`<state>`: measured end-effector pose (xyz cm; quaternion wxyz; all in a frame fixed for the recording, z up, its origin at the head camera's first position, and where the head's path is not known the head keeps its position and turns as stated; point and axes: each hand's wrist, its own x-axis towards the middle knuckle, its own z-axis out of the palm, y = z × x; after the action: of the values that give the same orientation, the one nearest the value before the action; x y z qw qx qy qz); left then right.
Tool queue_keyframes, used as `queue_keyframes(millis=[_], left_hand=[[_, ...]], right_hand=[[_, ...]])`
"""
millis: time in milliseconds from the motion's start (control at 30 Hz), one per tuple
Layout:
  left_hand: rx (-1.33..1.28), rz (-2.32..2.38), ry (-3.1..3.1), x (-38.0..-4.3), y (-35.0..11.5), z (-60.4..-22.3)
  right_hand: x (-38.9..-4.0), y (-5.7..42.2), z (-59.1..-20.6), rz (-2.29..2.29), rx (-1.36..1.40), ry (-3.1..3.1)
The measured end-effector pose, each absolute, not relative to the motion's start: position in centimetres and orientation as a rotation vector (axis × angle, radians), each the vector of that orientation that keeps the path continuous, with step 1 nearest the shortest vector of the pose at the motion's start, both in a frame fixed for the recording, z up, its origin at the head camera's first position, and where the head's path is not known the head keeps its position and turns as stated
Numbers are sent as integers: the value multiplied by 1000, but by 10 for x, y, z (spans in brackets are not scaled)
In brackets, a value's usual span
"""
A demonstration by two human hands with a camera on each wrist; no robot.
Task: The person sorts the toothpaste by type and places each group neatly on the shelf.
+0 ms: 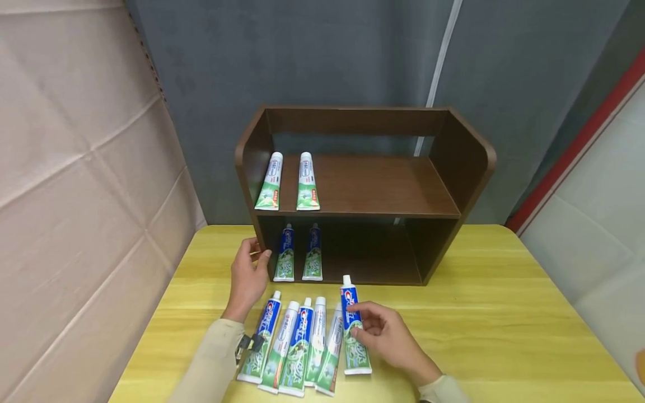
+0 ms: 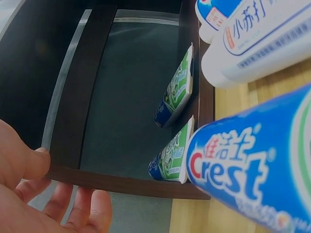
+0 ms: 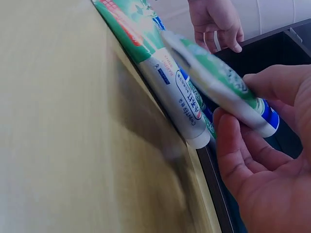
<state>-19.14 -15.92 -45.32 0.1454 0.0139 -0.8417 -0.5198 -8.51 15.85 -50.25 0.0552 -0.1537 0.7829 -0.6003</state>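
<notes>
My right hand (image 1: 390, 338) pinches a blue and green Crest toothpaste tube (image 1: 356, 355) between thumb and fingers, its white cap pointing at the shelf. The right wrist view shows this tube tilted above the table, beside another tube. My left hand (image 1: 248, 282) holds the left side panel of the dark brown two-tier shelf (image 1: 383, 187), thumb on one side and fingers on the other. Several toothpaste tubes (image 1: 297, 358), some blue-green and some white-green, lie in a row in front of the shelf, partly under my left forearm.
Two white-green tubes (image 1: 307, 184) lie on the upper tier at the left. On the lower tier, two blue-green tubes (image 1: 313, 254) lie near the left panel. The shelf stands on a yellow wood-grain table (image 1: 504, 324), with a grey curtain (image 1: 327, 56) behind it.
</notes>
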Motion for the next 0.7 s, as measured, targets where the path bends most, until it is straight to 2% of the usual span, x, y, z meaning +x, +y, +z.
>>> queue_keyframes(millis=[267,700], left_hand=[[68,-1525,-2406,-189,-157,-456],[173,-1599,-2309,-188,-153,-460]], right_hand=[[-89,158,-497,-1872,-290,2339],[-101,156,-488,-1932,-162,2315]])
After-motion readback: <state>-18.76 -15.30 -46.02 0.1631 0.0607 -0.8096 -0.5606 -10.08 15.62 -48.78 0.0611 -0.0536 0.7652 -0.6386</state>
